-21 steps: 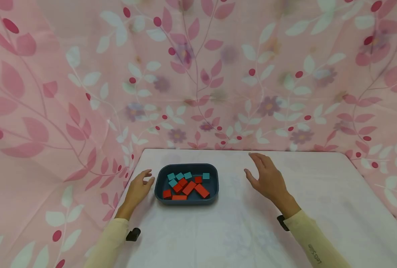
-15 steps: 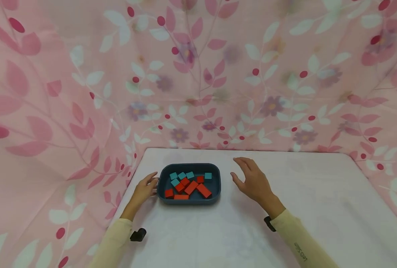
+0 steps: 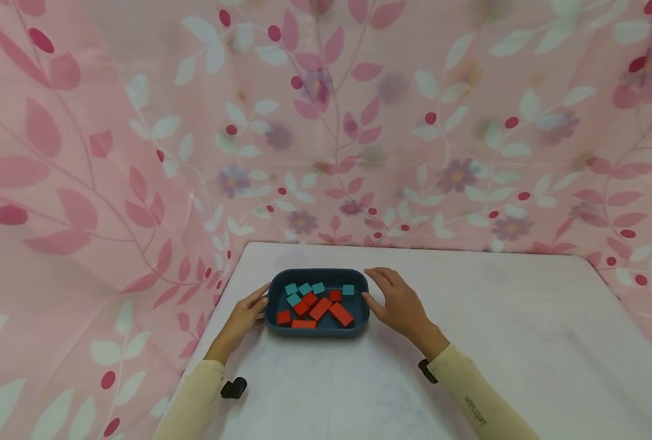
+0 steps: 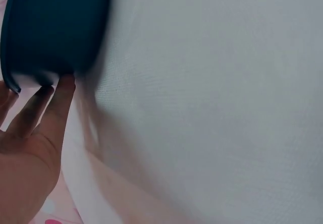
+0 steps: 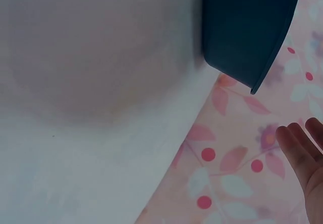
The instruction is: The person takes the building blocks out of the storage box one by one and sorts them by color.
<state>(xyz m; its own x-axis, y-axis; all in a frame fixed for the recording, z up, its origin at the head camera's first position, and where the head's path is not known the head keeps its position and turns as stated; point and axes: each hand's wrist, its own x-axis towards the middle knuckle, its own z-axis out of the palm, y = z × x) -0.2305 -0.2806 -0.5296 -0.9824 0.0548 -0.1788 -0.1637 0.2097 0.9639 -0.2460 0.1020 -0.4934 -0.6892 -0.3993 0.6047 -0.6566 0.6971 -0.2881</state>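
A dark blue tray (image 3: 317,333) with rounded corners sits on the white-covered table in the head view. Inside it lie several red blocks (image 3: 321,308) and several teal cubes (image 3: 348,289). At the tray's left end is my left hand (image 3: 242,321). Its fingers (image 4: 58,105) reach straight to the tray's end wall and touch it in the left wrist view; the thumb is hard to make out. My right hand (image 3: 405,308) is beside the tray's right end, fingers extended. A gap separates its fingers (image 5: 298,153) from the tray wall (image 5: 242,32) in the right wrist view.
The white tabletop (image 3: 496,324) stretches to the right and in front of the tray. Behind and left of it hangs a pink floral curtain (image 3: 347,153). Each wrist carries a small black camera.
My right hand has moved left, from well off the tray to beside its right end. My left hand has come right to the tray's left end. The head view has shifted slightly.
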